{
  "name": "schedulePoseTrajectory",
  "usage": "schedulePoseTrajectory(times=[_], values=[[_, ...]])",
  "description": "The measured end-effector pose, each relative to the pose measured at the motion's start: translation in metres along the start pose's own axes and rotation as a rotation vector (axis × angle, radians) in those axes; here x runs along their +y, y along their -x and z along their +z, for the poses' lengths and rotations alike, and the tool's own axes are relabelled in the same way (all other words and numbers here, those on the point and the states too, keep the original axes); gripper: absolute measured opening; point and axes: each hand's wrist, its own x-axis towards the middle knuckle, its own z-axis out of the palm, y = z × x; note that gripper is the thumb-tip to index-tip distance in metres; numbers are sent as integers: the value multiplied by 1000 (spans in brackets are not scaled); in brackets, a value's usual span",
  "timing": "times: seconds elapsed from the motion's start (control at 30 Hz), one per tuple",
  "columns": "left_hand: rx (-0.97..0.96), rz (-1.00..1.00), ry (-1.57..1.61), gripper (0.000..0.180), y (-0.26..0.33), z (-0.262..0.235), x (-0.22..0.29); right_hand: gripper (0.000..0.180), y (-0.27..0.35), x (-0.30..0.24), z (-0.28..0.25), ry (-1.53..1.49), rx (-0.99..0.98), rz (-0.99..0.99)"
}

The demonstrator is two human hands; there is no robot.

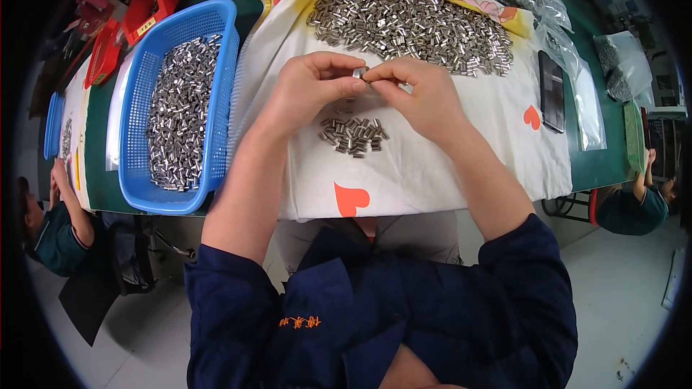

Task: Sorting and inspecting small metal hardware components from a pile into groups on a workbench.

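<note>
Over the white cloth (425, 158) my two hands meet, fingertips close together. My left hand (313, 86) pinches a small shiny metal cylinder (358, 73) between thumb and index finger. The fingertips of my right hand (414, 90) are closed at the other end of that piece; whether they hold a second small part is hidden. Just below my hands lies a small heap of short metal cylinders (355, 136). Beyond them spreads a large pile of similar metal cylinders (411, 18), reaching up to the cloth's patterned edge.
At left stands a blue plastic basket (132, 151) holding many metal cylinders. Red bins (153, 0) are behind it. A black phone (552, 91) lies at right beside clear plastic bags (587, 101). Other people sit at the far left (61, 223) and far right (634, 209).
</note>
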Motion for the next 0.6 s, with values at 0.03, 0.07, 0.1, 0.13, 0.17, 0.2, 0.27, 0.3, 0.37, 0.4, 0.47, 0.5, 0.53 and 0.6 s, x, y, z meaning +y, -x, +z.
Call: schedulePoseTrajectory(times=[0.03,0.07,0.1,0.13,0.17,0.2,0.27,0.3,0.37,0.4,0.47,0.5,0.53,0.6], values=[[-5,-3,0,28,0,1,2,8,-2,-2,-6,-114,-93,164],[-22,-10,-63,28,1,3,5,8,-3,-4,-10,-229,-184,329],[-39,-17,-126,28,2,5,6,8,-3,-5,-11,-228,-180,334],[-45,-19,-128,28,2,5,6,9,-4,-5,-12,-219,-186,333],[-55,-15,-98,28,2,3,5,9,-5,-5,-12,-210,-192,331],[-66,-12,-68,28,2,2,4,9,-6,-1,-16,-208,-187,335],[-52,-30,-78,27,2,0,2,10,-10,11,-30,-131,-174,285],[-35,-47,-86,27,2,0,1,10,-12,14,-36,-130,-174,284],[-61,-53,-158,26,1,4,1,9,-13,19,-48,223,-288,263],[-85,-60,-229,26,2,5,2,9,-10,23,-48,314,-287,147],[-110,-64,-227,25,3,6,3,9,-6,29,-39,353,-315,59],[-134,-68,-225,25,4,6,3,10,-5,30,-36,392,-343,-30],[-130,-68,-224,25,4,5,3,10,-5,29,-34,391,-345,-32],[-99,-56,-206,25,3,3,2,9,-5,26,-31,439,-296,-57]])
